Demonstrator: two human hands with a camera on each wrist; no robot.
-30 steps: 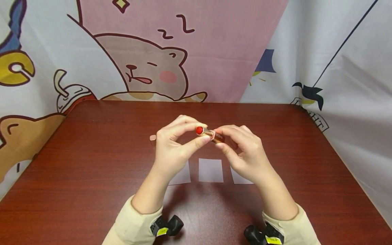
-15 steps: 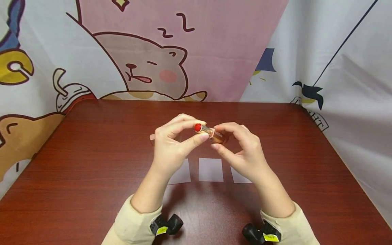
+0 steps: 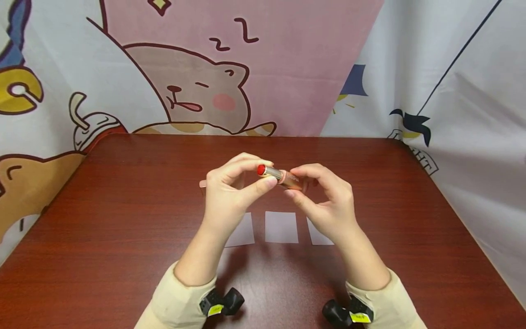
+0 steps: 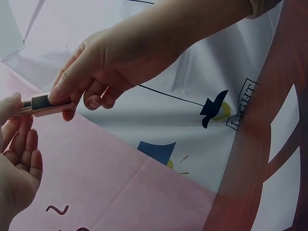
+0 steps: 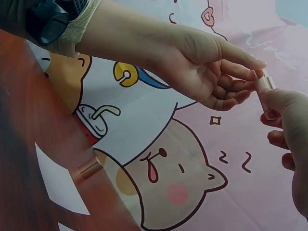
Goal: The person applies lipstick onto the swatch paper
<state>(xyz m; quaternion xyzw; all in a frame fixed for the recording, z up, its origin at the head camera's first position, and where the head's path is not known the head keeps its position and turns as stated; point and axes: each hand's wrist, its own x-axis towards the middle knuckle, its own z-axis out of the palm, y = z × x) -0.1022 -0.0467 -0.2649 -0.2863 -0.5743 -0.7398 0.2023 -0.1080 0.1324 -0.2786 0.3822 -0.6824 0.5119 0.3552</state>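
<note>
1. Lipstick (image 3: 289, 180): centre of the head frame, held up above the table (image 3: 102, 219) between both hands. Lies aslant, red tip (image 3: 261, 170) toward upper left, copper-toned base toward lower right; uncapped.
2. Left hand (image 3: 225, 194): left of centre. Thumb and forefinger pinch the silvery neck just behind the red tip; the fingers behind are partly hidden in the head view.
3. Right hand (image 3: 328, 201): right of centre. Thumb and fingers pinch the base; in the left wrist view, the thumb presses along its side, the spare fingers loosely curled.
4. Rose-gold cylinder (image 5: 90, 168): lower left of the right wrist frame, on the table; blurred, probably the cap. The left hand hides most of it in the head view.
5. Three white paper squares (image 3: 281, 227): in a row below the hands, the outer two partly covered.
6. Cartoon-printed curtain (image 3: 304, 59): across the top of the head frame.
</note>
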